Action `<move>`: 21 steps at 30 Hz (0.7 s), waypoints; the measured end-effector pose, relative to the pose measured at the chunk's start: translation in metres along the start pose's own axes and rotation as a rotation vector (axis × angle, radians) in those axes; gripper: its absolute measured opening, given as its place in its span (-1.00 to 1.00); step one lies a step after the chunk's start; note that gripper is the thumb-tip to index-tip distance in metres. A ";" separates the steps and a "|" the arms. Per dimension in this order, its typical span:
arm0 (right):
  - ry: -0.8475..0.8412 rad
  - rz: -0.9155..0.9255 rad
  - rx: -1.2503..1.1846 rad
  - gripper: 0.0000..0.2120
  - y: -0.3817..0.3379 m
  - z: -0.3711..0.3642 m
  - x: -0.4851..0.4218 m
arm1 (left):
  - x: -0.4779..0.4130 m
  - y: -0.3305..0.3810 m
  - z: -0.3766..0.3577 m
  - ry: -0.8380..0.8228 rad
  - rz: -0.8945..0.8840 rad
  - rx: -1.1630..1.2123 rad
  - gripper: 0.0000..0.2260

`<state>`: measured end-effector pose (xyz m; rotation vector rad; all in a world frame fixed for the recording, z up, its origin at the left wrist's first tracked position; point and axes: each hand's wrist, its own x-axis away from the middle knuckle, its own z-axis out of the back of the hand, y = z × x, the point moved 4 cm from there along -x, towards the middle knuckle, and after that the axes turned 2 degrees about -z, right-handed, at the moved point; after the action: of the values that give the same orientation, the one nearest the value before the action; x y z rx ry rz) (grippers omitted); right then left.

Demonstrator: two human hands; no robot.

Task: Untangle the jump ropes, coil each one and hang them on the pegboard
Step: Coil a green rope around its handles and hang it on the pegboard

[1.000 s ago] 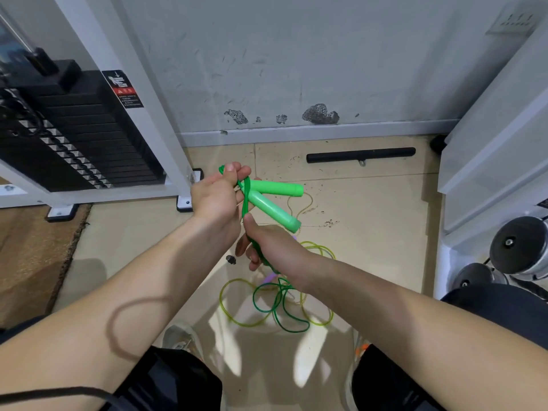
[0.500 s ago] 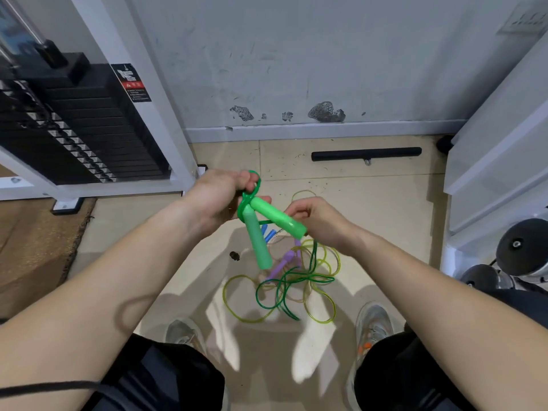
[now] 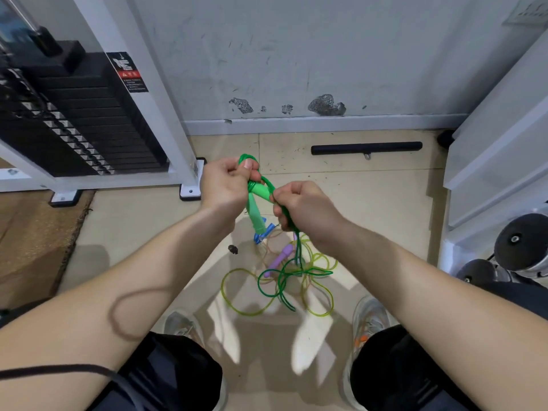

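Two green handles [image 3: 255,216] are up in the air, both gripped near the top by the left hand [image 3: 226,185]. Its fingers are curled tight, with a loop of cord poking out above the thumb. The right hand [image 3: 307,207] is fisted round the green cord [image 3: 299,253], which drops to the tangle on the floor [image 3: 385,203]: one yellow-green rope [image 3: 234,301], one purple handle [image 3: 280,258], one blue handle [image 3: 262,234]. Both forearms reach forward, hands just beside each other.
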<state>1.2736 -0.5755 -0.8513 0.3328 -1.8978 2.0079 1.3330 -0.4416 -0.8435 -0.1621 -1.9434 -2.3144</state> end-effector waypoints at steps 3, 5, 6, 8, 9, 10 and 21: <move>-0.042 -0.080 -0.196 -0.84 0.005 -0.022 0.015 | 0.004 -0.001 -0.008 0.080 0.063 0.119 -0.78; -0.070 -0.122 -0.219 -0.78 0.009 -0.033 0.023 | 0.006 -0.002 -0.013 0.108 0.090 0.172 -0.78; -0.068 -0.138 -0.205 -0.77 0.011 -0.037 0.025 | 0.006 -0.002 -0.014 0.115 0.102 0.187 -0.77; -0.006 -0.143 -0.160 -0.76 0.014 -0.034 0.025 | 0.007 0.000 -0.014 0.110 0.127 0.192 -0.77; 0.042 -0.119 -0.144 -0.74 0.012 -0.029 0.023 | 0.006 0.001 -0.013 0.098 0.140 0.197 -0.77; 0.085 -0.089 -0.148 -0.72 0.010 -0.023 0.021 | 0.005 0.002 -0.011 0.084 0.151 0.204 -0.77; 0.181 0.250 0.463 -0.64 0.009 -0.028 0.025 | 0.007 0.001 -0.008 0.134 0.267 0.364 -0.80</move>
<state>1.2490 -0.5453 -0.8516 0.0219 -1.4100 2.5422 1.3262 -0.4502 -0.8425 -0.2107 -2.0866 -1.7330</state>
